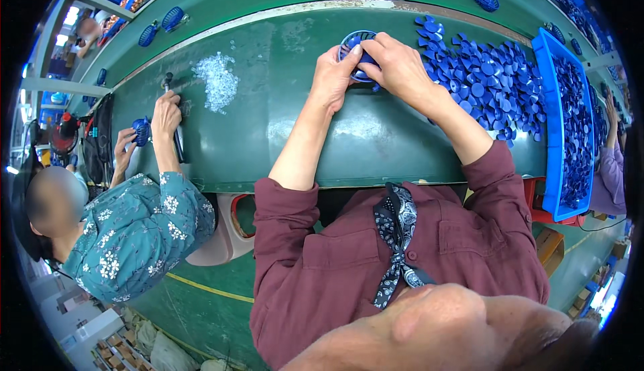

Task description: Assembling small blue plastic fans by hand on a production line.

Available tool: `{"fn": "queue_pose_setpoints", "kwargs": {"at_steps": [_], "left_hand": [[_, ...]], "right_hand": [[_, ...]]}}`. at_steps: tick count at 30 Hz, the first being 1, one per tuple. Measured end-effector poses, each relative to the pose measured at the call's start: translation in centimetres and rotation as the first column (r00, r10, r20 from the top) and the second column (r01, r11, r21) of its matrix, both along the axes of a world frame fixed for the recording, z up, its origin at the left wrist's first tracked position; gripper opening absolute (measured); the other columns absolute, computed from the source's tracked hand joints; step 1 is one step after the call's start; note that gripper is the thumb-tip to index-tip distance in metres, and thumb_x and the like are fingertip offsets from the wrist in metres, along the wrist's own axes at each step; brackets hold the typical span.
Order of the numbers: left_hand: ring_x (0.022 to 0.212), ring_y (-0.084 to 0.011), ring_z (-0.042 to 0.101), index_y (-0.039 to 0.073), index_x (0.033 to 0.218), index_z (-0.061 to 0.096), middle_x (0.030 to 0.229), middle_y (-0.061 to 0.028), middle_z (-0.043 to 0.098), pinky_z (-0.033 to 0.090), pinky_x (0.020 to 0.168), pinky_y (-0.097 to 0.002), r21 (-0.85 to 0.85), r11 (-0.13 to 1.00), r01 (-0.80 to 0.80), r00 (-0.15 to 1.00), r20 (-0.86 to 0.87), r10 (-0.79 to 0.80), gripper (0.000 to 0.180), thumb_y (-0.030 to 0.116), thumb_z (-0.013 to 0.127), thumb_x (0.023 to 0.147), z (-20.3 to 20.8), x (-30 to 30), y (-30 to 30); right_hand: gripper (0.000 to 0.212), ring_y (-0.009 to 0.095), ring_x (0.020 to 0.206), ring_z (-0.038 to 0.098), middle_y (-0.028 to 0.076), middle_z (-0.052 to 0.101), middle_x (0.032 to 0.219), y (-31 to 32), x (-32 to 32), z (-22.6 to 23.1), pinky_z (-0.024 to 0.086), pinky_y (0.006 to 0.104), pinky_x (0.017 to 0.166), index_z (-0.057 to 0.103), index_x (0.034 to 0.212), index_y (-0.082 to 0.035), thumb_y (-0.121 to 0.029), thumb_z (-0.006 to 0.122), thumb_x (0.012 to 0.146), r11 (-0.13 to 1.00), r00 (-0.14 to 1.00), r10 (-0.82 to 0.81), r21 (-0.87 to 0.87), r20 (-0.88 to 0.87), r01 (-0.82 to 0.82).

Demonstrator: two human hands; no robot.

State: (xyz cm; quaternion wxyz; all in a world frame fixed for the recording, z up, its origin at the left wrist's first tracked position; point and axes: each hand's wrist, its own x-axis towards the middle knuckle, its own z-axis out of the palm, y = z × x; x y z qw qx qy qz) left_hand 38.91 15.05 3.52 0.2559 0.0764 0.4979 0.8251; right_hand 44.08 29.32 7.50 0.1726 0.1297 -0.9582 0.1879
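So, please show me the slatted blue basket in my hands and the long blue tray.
Slatted blue basket (pixel 357 37): head view, slats near upper rim.
Long blue tray (pixel 551 124): head view, bare left wall.

The left grip (pixel 330 74) and right grip (pixel 399 66) hide much of the blue slotted basket (pixel 363 35), seemingly its inside too. The clear bits (pixel 218 82) are too small to tell apart; the purple-clad person (pixel 609 176) is cut off.
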Motion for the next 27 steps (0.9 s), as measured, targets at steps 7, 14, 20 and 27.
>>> {"fn": "queue_pose_setpoints", "kwargs": {"at_steps": [7, 14, 20, 27], "left_hand": [[0.075, -0.0092, 0.058, -0.004, 0.101, 0.06, 0.087, -0.0056, 0.064, 0.05, 0.067, -0.0243, -0.075, 0.99, -0.122, 0.979, -0.175, 0.108, 0.023, 0.015, 0.064, 0.088, -1.0, -0.4, 0.2], [0.08, -0.0098, 0.059, -0.005, 0.103, 0.06, 0.091, -0.0074, 0.064, 0.049, 0.073, -0.0255, -0.114, 0.991, -0.066, 0.976, -0.215, 0.04, 0.029, 0.017, 0.066, 0.085, -0.6, 0.1, 0.8], [0.084, -0.0137, 0.061, -0.006, 0.108, 0.058, 0.094, -0.0115, 0.065, 0.05, 0.077, -0.0281, -0.25, 0.966, -0.068, 0.949, -0.315, -0.015, 0.036, 0.02, 0.067, 0.084, -0.4, 0.1, -0.5], [0.096, -0.0328, 0.054, 0.005, 0.109, 0.06, 0.101, -0.0128, 0.058, 0.047, 0.081, -0.0407, -0.424, 0.231, -0.876, 0.382, -0.901, -0.205, 0.031, 0.009, 0.065, 0.078, 0.7, 2.1, -10.5]], "right_hand": [[0.043, 0.03, 0.094, 0.057, 0.011, 0.056, 0.1, 1.0, 0.2, 0.6, 0.05, 0.0381, 0.075, 0.058, 0.109, -0.007, -0.016, 0.074, 0.07, 0.998, 0.958, -0.024, -0.061, -0.285, 0.007], [0.034, 0.01, 0.071, 0.056, 0.005, 0.065, 0.082, 3.9, -0.6, -1.6, 0.048, 0.0266, 0.069, 0.063, 0.097, 0.003, -0.021, 0.076, 0.076, 0.773, 0.898, 0.138, -0.613, 0.417, 0.166], [0.029, 0.008, 0.073, 0.054, 0.001, 0.063, 0.082, 2.9, -0.7, -2.6, 0.045, 0.0234, 0.067, 0.064, 0.095, 0.001, -0.02, 0.074, 0.078, 0.604, 0.858, 0.203, -0.75, 0.471, 0.269], [0.023, 0.006, 0.07, 0.052, -0.001, 0.061, 0.079, 2.6, 0.9, -2.6, 0.042, 0.021, 0.064, 0.064, 0.091, 0.0, -0.017, 0.073, 0.079, 0.515, 0.852, 0.222, -0.799, 0.475, 0.311]]}}
